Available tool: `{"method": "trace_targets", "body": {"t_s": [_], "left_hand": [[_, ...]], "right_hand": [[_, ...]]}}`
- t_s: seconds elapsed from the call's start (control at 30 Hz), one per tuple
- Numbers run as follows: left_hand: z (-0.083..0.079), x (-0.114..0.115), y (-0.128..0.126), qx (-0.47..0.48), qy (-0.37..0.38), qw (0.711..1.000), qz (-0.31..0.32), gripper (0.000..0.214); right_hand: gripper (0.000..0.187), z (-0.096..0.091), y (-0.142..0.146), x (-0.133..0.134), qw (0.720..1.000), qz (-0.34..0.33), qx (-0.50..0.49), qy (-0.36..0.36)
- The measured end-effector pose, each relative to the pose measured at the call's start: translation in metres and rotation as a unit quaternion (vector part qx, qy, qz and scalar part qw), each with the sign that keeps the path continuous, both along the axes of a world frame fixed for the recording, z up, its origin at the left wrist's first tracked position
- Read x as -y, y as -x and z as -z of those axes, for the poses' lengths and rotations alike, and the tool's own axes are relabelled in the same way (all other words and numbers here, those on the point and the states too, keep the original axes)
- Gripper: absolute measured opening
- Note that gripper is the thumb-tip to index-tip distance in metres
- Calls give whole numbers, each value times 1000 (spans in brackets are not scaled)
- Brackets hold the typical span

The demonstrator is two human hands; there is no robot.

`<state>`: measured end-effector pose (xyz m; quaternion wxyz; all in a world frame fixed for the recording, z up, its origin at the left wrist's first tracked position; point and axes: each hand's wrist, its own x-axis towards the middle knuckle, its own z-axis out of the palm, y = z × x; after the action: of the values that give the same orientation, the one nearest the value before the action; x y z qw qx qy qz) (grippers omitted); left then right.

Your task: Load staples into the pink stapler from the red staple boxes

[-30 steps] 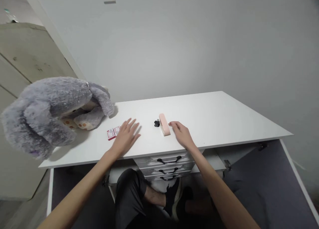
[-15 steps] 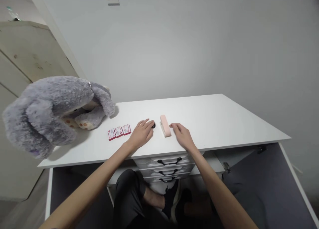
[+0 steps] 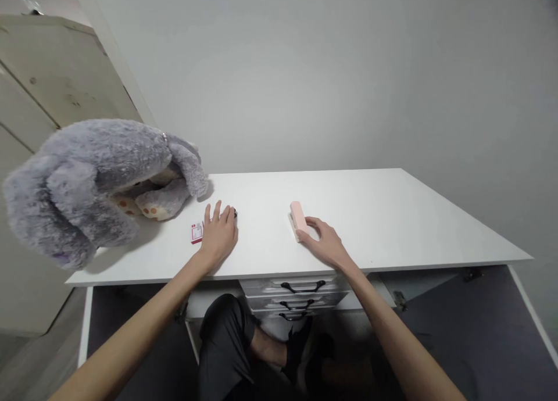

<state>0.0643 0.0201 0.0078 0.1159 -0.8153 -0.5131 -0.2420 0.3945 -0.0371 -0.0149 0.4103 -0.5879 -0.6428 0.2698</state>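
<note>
Left hand (image 3: 219,233) lies flat, fingers spread, over the boxes (image 3: 196,232), a black clip (image 3: 234,214) at its fingertips, probably to pin them. Right hand (image 3: 326,245) curls against the stapler (image 3: 298,217), seemingly steadying it; whether it grips, I cannot tell.

Grey plush toy (image 3: 96,180) lying on white desk (image 3: 392,215); drawer unit (image 3: 300,290) beneath; cabinet (image 3: 47,75) left.

Light: soft and even, from above; the white table (image 3: 392,215) looks bright
Shadows: pale grey under the plush toy (image 3: 96,180); faint by the left hand (image 3: 218,235)
Dark: below the table
Bend: straight lines curve near the edges; corners look dimmer
Blur: the toy's left side is a bit fuzzy
</note>
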Motion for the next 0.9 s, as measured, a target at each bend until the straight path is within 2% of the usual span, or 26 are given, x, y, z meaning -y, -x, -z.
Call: {"method": "trace_targets", "body": {"t_s": [0.1, 0.23, 0.33, 0.4, 0.5, 0.6, 0.73, 0.9], "left_hand": [[3, -5, -15, 14, 5, 1000, 22, 56], [7, -17, -51, 53, 37, 993, 103, 47], [6, -32, -76, 149, 98, 976, 124, 36], [4, -42, -86, 207, 161, 954, 143, 27], [2, -54, -92, 274, 227, 923, 144, 25], [3, -59, -91, 322, 240, 906, 137, 29], [7, -60, -90, 334, 237, 901, 141, 28], [8, -55, -95, 353, 233, 896, 137, 21]], "right_hand": [[58, -3, 5, -7, 1000, 0, 9, 9], [46, -6, 15, -29, 1000, 2, 4, 14], [41, -6, 24, -53, 1000, -12, -16, 11], [42, -5, 28, -70, 999, -30, -39, 2], [41, -6, 32, -91, 996, -57, -65, 0], [42, -7, 32, -102, 993, -74, -92, 25], [45, -11, 28, -104, 982, -103, -144, 60], [46, -15, 25, -102, 972, -124, -190, 68]]}}
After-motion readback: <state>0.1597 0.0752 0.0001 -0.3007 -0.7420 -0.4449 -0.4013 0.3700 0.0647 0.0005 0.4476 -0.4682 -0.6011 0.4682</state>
